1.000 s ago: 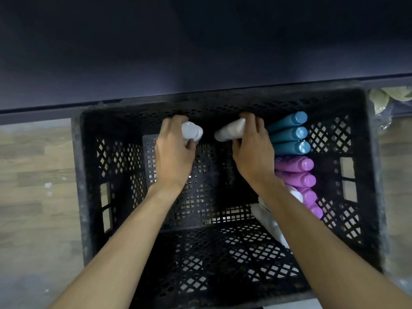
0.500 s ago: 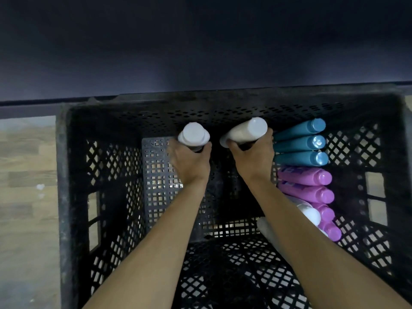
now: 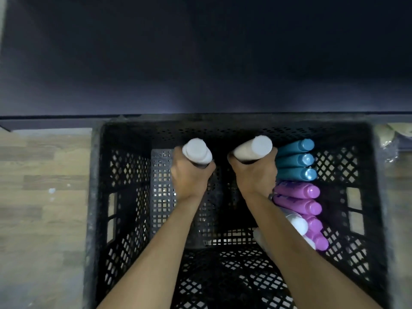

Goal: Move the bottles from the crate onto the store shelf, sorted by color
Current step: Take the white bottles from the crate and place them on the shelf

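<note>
White bottles: I see two in hand, the left white bottle (image 3: pixel 197 152) and the right white bottle (image 3: pixel 254 148), both over the far middle of the black crate (image 3: pixel 98 197), centre of frame
Left hand (image 3: pixel 189 175): fingers curled round the lower body of its bottle, gripping firmly
Right hand (image 3: pixel 253 175): wrapped round its bottle the same way, nothing slack
Axis: I judge both stand near upright, ends towards my camera; the right one leans to the upper right of frame, the left one is almost end-on
Still in crate: three teal bottles (image 3: pixel 296 160) and several purple bottles (image 3: pixel 298 200) lie along the right wall, caps to the right, long axes across the frame; more white bottles (image 3: pixel 298 225) sit partly hidden by my right forearm
Shelf: the dark surface (image 3: pixel 200 52) across the top of frame may be it; I see no bottles there
Progress: I reckon the crate's left half is cleared, the right row remains
</note>
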The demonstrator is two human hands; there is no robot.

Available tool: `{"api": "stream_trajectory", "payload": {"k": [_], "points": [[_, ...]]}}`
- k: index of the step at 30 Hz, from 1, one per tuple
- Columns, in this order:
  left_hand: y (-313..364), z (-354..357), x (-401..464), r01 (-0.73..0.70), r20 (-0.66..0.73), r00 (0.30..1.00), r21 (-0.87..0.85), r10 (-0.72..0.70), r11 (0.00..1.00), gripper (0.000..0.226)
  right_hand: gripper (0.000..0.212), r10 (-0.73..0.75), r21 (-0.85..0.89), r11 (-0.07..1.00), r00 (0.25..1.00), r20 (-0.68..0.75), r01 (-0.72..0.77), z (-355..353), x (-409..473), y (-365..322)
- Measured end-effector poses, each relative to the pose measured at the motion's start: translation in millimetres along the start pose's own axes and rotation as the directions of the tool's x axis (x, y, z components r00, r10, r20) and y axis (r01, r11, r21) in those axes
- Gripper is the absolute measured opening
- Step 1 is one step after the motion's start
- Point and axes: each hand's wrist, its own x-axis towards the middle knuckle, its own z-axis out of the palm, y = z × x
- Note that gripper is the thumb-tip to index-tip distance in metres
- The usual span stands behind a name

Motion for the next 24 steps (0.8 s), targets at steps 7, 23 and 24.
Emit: {"api": "stream_trajectory", "payload": {"k": [7, 23, 24], "points": [[94.3, -120.7, -61.7, -0.221, 0.132, 0.970, 0.125, 0.205, 0.967, 0.068, 0.072, -0.168, -0.025, 0.985, 0.985, 0.031, 0.169, -115.7, -70.8, -77.2], [380.3, -392.9, -133.4, -0.742, -0.024, 0.669, 0.032, 0.743, 0.669, 0.064, 0.062, -0.628, -0.009, 0.762, 0.734, -0.260, 0.648, -396.3, -197.2, -334.0], [396.5, -407.2, -134.7, -0.777, -0.034, 0.628, 0.036, 0.778, 0.629, 0.065, 0.062, -0.656, -0.022, 0.735, 0.702, -0.277, 0.678, -411.8, -200.3, -351.0]]}}
